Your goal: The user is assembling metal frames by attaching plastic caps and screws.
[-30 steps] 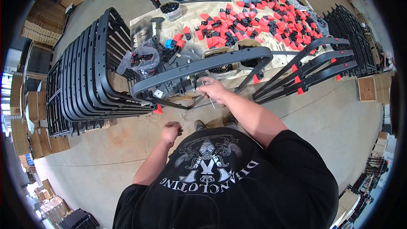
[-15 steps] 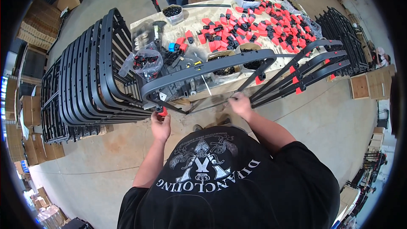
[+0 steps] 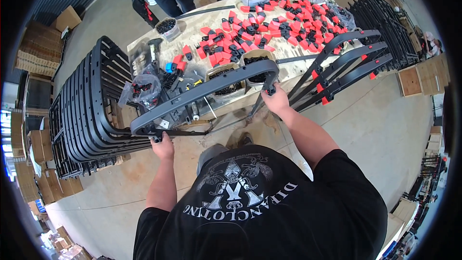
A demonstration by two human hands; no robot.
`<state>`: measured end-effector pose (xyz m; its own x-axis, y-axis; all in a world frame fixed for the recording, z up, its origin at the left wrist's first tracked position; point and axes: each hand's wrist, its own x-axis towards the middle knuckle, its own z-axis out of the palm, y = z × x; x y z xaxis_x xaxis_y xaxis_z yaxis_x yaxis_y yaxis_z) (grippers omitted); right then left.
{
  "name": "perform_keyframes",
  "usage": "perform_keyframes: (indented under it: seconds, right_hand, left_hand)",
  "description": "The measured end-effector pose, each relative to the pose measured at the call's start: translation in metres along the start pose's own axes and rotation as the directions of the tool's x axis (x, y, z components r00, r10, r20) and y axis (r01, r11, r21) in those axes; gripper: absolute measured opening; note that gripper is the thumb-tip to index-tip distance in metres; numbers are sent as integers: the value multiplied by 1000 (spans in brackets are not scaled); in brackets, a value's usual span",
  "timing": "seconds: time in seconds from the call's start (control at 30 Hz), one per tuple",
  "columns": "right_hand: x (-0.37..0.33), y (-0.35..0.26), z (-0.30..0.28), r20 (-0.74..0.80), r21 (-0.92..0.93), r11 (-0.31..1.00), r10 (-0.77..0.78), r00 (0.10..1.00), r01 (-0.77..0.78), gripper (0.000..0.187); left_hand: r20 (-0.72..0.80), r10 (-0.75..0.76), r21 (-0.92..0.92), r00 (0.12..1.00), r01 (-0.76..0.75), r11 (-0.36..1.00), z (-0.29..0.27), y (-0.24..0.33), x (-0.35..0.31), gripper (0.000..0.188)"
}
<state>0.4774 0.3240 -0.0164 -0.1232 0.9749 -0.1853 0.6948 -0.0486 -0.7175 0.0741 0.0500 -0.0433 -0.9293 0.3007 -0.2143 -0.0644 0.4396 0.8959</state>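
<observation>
Where the black frame [image 3: 192, 97] curved down at its two ends, the person's hands held it, probably set that wide to keep it steady; the left hand [image 3: 164, 148] was closed about the left end, and the right hand [image 3: 277, 102] gripped the right end by a dark fitting, though the undersides of both grips were hidden; the frame stood slantwise along the near edge of the desk [image 3: 190, 28], between a row of similar frames [image 3: 85, 97] on the left and several frames with red fittings [image 3: 353, 57] on the right; loose red-and-black pieces [image 3: 302, 45] lay heaped across the desk, and two open containers [image 3: 230, 97] of small black parts stood just behind the frame, presumably for easy reach; a hammer [image 3: 155, 53] lay toward the desk's left side.
</observation>
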Motion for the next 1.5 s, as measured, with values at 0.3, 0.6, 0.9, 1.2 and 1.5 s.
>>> perform_keyframes:
  seconds: [0.3, 0.6, 0.9, 1.2, 1.5]
  right_hand:
    - [13, -22, -29, 344, -319, 948, 129, 930, -13, 53]
    - [11, -1, -39, 573, 219, 910, 172, 801, -352, 30]
    - [2, 0, -26, 698, 577, 436, 176, 694, -691, 16]
    - [-21, -57, -68, 758, 412, 446, 316, 570, -795, 29]
    - [-5, -63, -85, 771, 322, 421, 402, 493, -848, 33]
  left_hand:
    - [88, -69, 62, 994, 64, 996, -16, 6, 8, 32]
    - [347, -592, 615, 727, 300, 729, -48, 52, 21, 19]
    - [487, -629, 174, 606, 638, 750, -53, 46, 20, 21]
    - [518, -741, 288, 428, 728, 622, -72, 87, 36, 22]
    - [435, -664, 280, 608, 610, 742, -57, 62, 20, 12]
